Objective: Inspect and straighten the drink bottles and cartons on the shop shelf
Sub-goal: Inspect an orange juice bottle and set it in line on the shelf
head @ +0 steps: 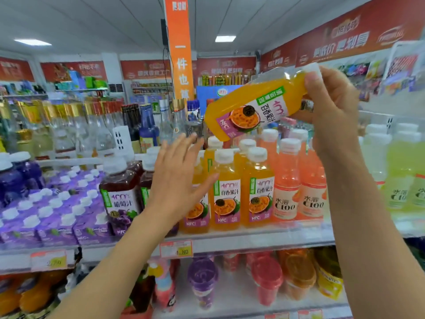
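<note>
Right hand point(331, 104) holds orange bottle point(250, 109) by the neck, fingers curled round it, bottle tilted, cap to the right, above the shelf point(253, 238). Left hand point(179, 180) fingers spread and straight before the orange row point(259, 187), contact unclear. Risks: neck-only grip could slip; left hand could topple standing bottles.

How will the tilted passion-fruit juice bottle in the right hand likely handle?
The passion-fruit juice bottle looks nearly full, so probably heavy for its size. Its plastic body appears squarish, so it likely won't roll if laid down. The right hand grips only its neck end, so the heavy base may swing or slip.
</note>
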